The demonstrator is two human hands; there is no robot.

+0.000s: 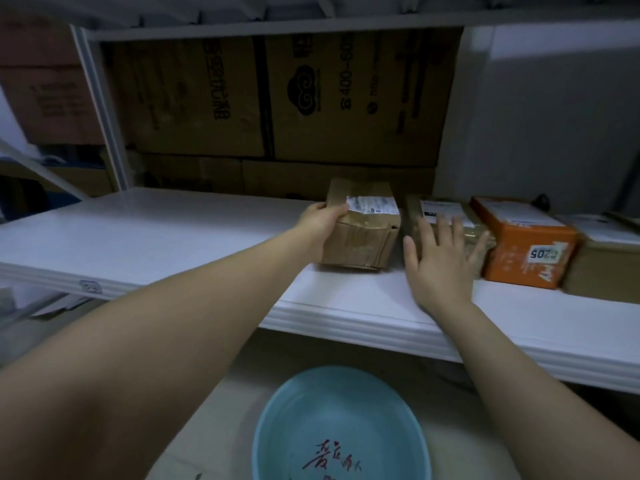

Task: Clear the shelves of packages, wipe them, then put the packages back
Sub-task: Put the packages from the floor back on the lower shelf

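Starting nearest the viewer, a blue basin (pixel 341 427) with red writing inside is noted on the floor below the shelf (pixel 346 320); whether it holds water cannot be told. It sits directly under the working area, so any package drawn off the front edge should be carried clear of it.

On the shelf, the right hand (pixel 443 261) is spread flat, its straight fingers laid on the second brown package (pixel 446 216); nothing is gripped by it. The left hand (pixel 323 218) is curled round the left side of the taped carton (pixel 362 230), which stands just beside that second package with a narrow gap between them. The orange box (pixel 523 240) is set against the second package's far side. The left part of the shelf board is bare.

It is judged that the taped carton is being handled singly; whether it is being taken off or set back cannot be told. A one-sided grip is considered weak: the crumpled front of the carton suggests soft walls. It is recommended that the right hand be brought to the carton's right face, the gap being used for entry, and that the carton be moved level.

Large cartons (pixel 277 98) are stacked behind; the row should not be pushed back against them.
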